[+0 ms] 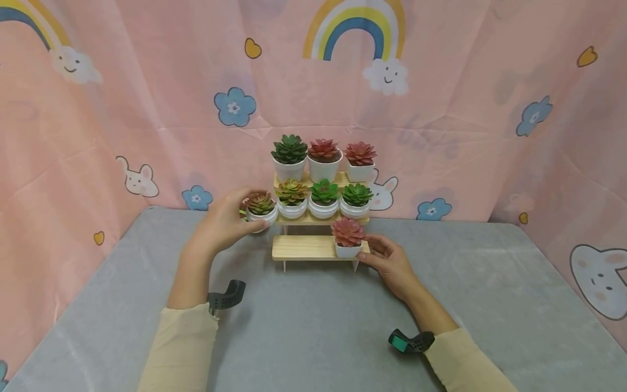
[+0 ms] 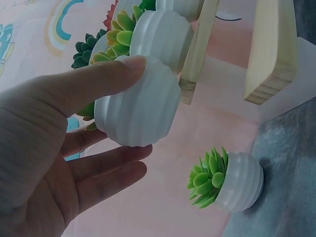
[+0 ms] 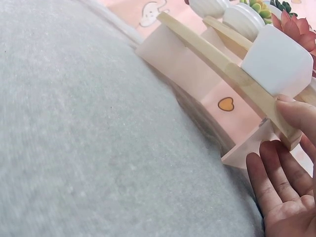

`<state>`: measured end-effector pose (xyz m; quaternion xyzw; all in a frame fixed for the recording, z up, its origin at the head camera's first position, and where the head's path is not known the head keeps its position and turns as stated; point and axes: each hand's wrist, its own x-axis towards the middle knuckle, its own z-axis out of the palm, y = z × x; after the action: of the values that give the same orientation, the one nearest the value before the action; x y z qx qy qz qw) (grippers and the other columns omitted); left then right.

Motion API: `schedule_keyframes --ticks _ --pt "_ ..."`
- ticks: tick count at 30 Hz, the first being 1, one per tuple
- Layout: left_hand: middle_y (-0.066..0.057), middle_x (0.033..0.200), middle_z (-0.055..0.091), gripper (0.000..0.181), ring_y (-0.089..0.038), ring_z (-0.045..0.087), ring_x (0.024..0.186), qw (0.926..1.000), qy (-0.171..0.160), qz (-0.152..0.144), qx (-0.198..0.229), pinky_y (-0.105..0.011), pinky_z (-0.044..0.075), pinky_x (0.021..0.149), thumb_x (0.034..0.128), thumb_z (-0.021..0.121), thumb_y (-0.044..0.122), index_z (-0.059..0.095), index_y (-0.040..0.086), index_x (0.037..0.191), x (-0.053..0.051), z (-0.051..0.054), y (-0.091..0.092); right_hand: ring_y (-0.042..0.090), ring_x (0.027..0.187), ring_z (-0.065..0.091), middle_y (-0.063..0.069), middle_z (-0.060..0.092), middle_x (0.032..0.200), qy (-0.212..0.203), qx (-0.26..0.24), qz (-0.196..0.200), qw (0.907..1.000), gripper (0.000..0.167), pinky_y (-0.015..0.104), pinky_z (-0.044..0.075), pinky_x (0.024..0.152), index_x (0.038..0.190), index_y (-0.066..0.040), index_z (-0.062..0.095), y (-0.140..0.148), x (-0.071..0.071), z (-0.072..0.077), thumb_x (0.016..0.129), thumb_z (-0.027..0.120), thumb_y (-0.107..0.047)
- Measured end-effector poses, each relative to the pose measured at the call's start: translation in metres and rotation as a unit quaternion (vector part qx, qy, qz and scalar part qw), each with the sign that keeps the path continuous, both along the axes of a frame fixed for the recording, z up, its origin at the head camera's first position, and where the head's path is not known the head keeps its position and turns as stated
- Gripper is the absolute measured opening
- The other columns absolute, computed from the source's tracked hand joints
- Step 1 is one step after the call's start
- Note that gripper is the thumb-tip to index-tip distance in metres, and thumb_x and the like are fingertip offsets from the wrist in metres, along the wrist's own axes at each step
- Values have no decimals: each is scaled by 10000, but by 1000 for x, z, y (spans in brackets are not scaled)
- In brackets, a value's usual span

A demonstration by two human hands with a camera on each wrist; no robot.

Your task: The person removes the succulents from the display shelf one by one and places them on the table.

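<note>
My left hand holds a small potted succulent with reddish-green leaves, its thumb across the ribbed white pot. That pot is level with the middle tier of a wooden plant stand, just off its left end. At the right end of the lowest board, my right hand grips the stand, thumb on the board's edge and fingers beneath it. Beside that thumb a pink succulent stands in a square white pot.
Three succulents, one dark green and two reddish, line the top tier. Three more in ribbed white pots fill the middle tier. Another green succulent sits on the grey tablecloth behind my left hand. A pink curtain hangs behind.
</note>
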<state>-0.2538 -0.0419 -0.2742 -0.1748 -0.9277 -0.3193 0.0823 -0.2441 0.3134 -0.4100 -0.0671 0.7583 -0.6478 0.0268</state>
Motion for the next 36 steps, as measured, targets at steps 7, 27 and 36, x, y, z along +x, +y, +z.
schedule_keyframes --ticks 7,27,36 --pt "-51 1372 633 619 -282 609 1238 10000 68 19 45 -486 503 1060 837 830 227 571 179 1398 -1 -3 -1 24 1150 602 239 523 1478 48 53 -9 10000 567 113 515 905 1429 17 486 0 0 -1 937 718 -145" --pt "-108 1394 548 667 -327 521 1295 9956 -487 356 718 -535 471 1076 819 839 261 522 101 1384 -11 -14 -2 -53 1127 583 241 517 1481 96 20 63 9999 568 115 519 902 1429 33 478 -1 1 1 944 712 -148" --pt "-96 1348 578 645 -315 580 1227 9924 -453 407 1074 -524 502 1021 800 864 240 560 127 1358 -14 -20 -6 -34 1145 574 241 507 1489 69 11 85 9999 569 108 513 909 1435 35 468 -1 2 3 949 705 -139"
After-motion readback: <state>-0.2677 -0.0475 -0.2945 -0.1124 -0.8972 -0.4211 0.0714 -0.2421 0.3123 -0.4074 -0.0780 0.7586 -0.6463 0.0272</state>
